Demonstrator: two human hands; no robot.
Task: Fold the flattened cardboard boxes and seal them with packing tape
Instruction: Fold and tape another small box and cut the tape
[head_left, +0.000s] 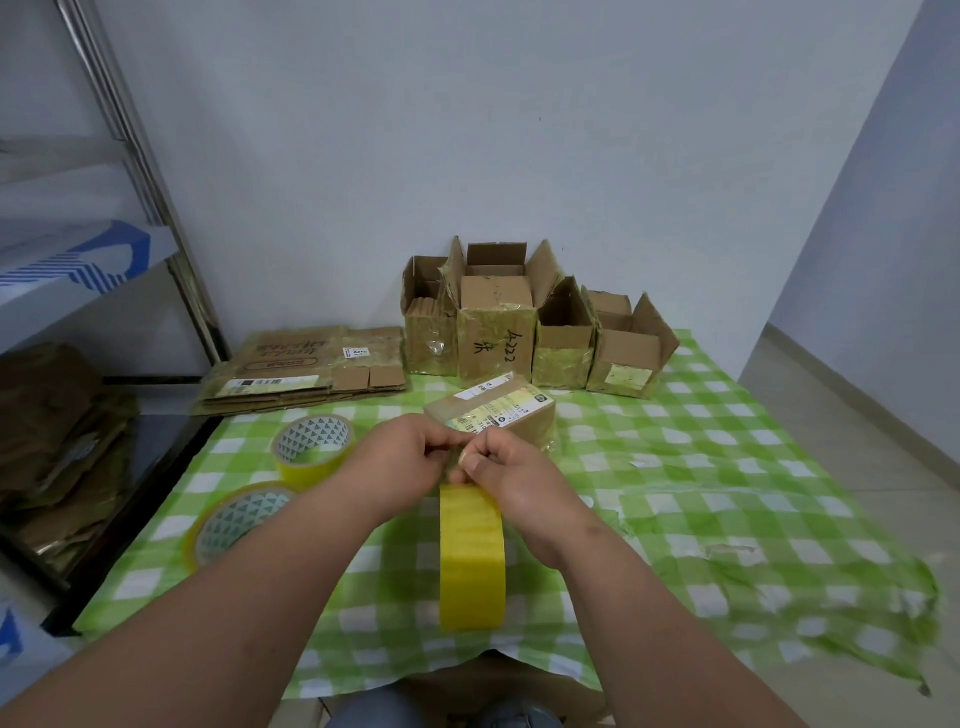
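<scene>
A yellow roll of packing tape (471, 556) stands on edge in mid-air over the table, seen from its outer face. My right hand (511, 480) grips its top with curled fingers. My left hand (410, 457) meets it there, fingertips pinching at the tape's loose end, which is too small to make out. Just behind the hands lies a small closed cardboard box (498, 410) with shipping labels. A stack of flattened boxes (306, 369) lies at the table's back left.
Two more tape rolls (311, 449) (234, 519) lie flat at the left on the green checked cloth (727, 493). Several folded open-topped boxes (530, 322) stand along the wall. A metal shelf (78, 364) with cardboard stands left; the table's front edge is close.
</scene>
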